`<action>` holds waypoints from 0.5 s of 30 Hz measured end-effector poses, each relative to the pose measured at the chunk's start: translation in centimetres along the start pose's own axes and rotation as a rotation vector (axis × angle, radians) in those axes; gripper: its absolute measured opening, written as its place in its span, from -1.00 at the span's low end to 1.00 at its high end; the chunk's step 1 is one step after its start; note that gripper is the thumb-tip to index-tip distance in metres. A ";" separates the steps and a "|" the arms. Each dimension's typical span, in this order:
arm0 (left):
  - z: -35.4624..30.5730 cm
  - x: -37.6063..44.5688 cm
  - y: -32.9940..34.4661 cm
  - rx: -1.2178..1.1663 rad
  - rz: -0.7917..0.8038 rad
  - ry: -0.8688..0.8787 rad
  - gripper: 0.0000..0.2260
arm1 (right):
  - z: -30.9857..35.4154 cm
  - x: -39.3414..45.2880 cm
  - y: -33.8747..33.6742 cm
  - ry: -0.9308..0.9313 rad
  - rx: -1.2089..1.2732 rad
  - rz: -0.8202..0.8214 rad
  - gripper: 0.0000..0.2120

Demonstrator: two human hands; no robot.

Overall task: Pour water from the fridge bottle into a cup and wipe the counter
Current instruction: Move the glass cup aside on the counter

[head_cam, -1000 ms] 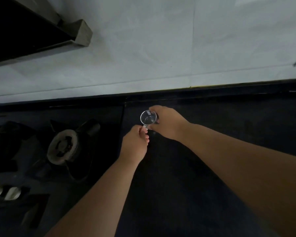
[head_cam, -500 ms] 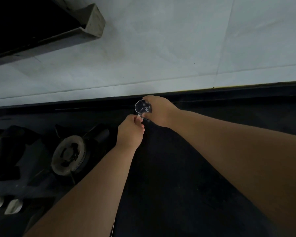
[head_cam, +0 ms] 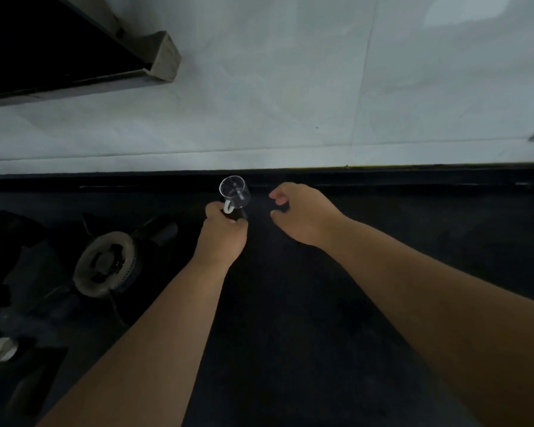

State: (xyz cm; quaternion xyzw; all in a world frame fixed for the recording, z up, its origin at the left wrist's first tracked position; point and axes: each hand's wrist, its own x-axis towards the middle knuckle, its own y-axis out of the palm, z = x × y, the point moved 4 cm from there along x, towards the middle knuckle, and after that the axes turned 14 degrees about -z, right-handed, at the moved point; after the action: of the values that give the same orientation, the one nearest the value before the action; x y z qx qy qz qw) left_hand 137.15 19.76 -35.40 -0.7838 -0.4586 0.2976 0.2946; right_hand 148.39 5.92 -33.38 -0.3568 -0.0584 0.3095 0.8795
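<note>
Near left edge: a pale knob on the dark front of the stove; its shape is blurred.

Left, middle distance: a round gas burner with dark pan supports around it, set on the black counter.

Centre: two bare forearms reaching away from the camera across the counter.

Left hand: fingers closed around the handle of a clear glass cup; thumb and forefinger pinch the handle loop on the cup's near side.

Cup: upright, near the far edge of the counter, just right of the stove; whether its base touches the counter cannot be told.

Right hand: just right of the cup, not touching it, fingers curled loosely with a gap between thumb and fingers, holding nothing.

Far: pale tiled wall behind the counter.

Far upper left: the corner of a range hood, dark underneath.
</note>
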 end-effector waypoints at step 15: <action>-0.9 -24.4 -11.8 0.044 -0.155 0.312 -0.71 | 3.7 -20.3 -13.7 -0.104 -0.148 0.009 -0.58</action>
State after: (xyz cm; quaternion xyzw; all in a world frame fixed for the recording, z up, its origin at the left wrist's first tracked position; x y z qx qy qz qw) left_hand 121.60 2.58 -21.30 -0.7761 -0.4596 0.1590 0.4014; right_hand 137.80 -11.37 -19.18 -0.4046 -0.1253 0.3263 0.8450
